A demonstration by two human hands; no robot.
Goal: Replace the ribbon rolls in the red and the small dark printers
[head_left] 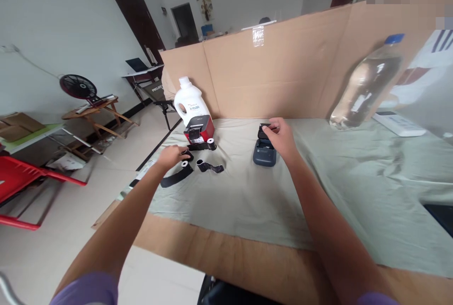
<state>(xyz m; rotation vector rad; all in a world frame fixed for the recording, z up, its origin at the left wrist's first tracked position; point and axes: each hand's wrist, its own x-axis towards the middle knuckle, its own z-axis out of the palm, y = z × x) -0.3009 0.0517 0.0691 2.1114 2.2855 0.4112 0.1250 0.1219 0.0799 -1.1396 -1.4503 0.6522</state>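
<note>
My left hand (172, 156) has its fingers closed on a small black roll (187, 155) at the left of the cloth. Around it lie a black roll with a white core and a long strip (173, 178), another white-cored roll (211, 143), and a black roll with a short loose strip (208, 166). My right hand (279, 136) pinches the raised lid (264, 131) of a small dark blue device (264, 154), which stands open on the cloth.
A red and black box (200, 130) and a white jug (191, 99) stand behind the rolls. A cardboard wall (269, 78) closes the back. A large clear bottle (368, 88) leans at the right, near a white device (401, 123).
</note>
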